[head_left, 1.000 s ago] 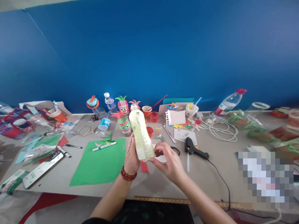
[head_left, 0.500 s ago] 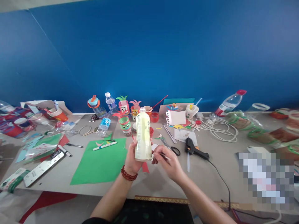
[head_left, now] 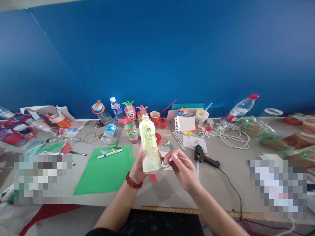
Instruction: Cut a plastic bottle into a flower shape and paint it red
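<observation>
Wrapped round the lower left side of a pale yellow-green plastic bottle [head_left: 150, 149] is my left hand [head_left: 136, 171], with a beaded bracelet at its wrist. The bottle stands nearly upright above the table, its printed label facing me. Just right of its base, my right hand [head_left: 185, 174] pinches a thin white stick [head_left: 185, 159] between thumb and fingers. A white sheet of paper [head_left: 167, 167] and a red paper scrap [head_left: 153, 177] lie under and behind the hands. Behind my right hand, scissors are mostly hidden.
A green sheet [head_left: 102, 177] with a white marker [head_left: 110, 153] lies on the left. On the right rest a black glue gun [head_left: 205, 156] with its cord and a coiled white cable [head_left: 232, 136]. Decorated cups [head_left: 131, 131] and a red-capped bottle [head_left: 242, 108] stand along the blue wall.
The bottle has turned so its printed label faces me, and its base has shifted slightly right. My right hand has moved a little right and turned, showing more of the white stick.
</observation>
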Action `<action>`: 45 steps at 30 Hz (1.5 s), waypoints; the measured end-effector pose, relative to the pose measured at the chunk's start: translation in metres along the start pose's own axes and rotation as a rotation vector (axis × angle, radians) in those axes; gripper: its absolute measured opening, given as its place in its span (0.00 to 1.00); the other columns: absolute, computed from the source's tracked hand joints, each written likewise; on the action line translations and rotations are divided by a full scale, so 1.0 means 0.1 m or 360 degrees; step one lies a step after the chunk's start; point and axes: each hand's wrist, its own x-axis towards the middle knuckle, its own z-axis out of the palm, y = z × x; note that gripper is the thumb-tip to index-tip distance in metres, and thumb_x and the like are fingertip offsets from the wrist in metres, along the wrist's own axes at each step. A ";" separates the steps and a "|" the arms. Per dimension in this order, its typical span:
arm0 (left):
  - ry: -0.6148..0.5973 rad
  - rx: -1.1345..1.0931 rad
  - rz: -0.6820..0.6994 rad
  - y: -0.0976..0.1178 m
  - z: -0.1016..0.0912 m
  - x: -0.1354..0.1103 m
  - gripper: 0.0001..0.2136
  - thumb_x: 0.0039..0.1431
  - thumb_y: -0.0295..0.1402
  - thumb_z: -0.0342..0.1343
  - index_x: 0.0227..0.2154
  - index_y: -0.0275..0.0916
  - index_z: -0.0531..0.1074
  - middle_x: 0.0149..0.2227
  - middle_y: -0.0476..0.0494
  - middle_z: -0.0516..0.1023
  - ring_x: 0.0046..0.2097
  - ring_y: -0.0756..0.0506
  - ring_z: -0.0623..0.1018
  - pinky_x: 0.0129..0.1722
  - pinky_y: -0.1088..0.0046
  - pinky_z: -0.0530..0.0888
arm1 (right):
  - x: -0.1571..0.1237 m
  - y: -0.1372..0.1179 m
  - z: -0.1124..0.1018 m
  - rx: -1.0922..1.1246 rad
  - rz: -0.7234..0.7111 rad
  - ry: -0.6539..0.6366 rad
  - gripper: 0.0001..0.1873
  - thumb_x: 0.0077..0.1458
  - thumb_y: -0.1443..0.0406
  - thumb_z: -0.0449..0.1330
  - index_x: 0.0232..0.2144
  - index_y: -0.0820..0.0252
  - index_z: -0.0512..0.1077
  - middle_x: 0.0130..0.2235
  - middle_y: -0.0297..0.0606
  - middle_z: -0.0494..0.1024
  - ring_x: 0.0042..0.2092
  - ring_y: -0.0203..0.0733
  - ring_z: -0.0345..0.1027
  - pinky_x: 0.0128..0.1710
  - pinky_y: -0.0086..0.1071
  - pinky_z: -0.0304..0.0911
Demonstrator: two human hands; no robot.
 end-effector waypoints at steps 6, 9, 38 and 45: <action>-0.0072 -0.0020 -0.0098 0.12 0.02 0.05 0.20 0.55 0.41 0.58 0.46 0.31 0.75 0.39 0.36 0.80 0.40 0.38 0.80 0.40 0.62 0.77 | 0.08 0.01 0.01 0.0275 0.0020 0.0026 0.15 0.62 0.55 0.60 0.28 0.55 0.63 0.24 0.28 0.63 0.27 0.36 0.58 0.35 0.34 0.64; -0.0181 -0.0193 -0.0209 0.14 0.06 0.04 0.25 0.56 0.47 0.56 0.48 0.32 0.74 0.33 0.39 0.77 0.33 0.43 0.77 0.31 0.66 0.76 | 0.16 0.00 -0.02 0.0387 0.0031 0.0131 0.14 0.59 0.57 0.63 0.28 0.54 0.63 0.23 0.26 0.60 0.26 0.34 0.56 0.32 0.31 0.63; 0.0016 0.0362 -0.0022 0.26 -0.01 -0.03 0.27 0.61 0.51 0.55 0.55 0.36 0.73 0.51 0.33 0.80 0.52 0.34 0.79 0.50 0.59 0.76 | 0.09 -0.09 -0.03 -0.1787 -0.0831 -0.0902 0.15 0.66 0.65 0.50 0.26 0.57 0.66 0.25 0.32 0.72 0.27 0.36 0.64 0.28 0.29 0.50; -0.0044 0.0524 -0.0107 0.25 -0.03 -0.10 0.29 0.48 0.36 0.64 0.55 0.34 0.71 0.48 0.35 0.81 0.47 0.34 0.81 0.41 0.66 0.76 | 0.12 -0.03 0.02 -0.1323 -0.0818 -0.0920 0.14 0.56 0.69 0.54 0.19 0.57 0.60 0.19 0.27 0.61 0.22 0.32 0.51 0.25 0.28 0.46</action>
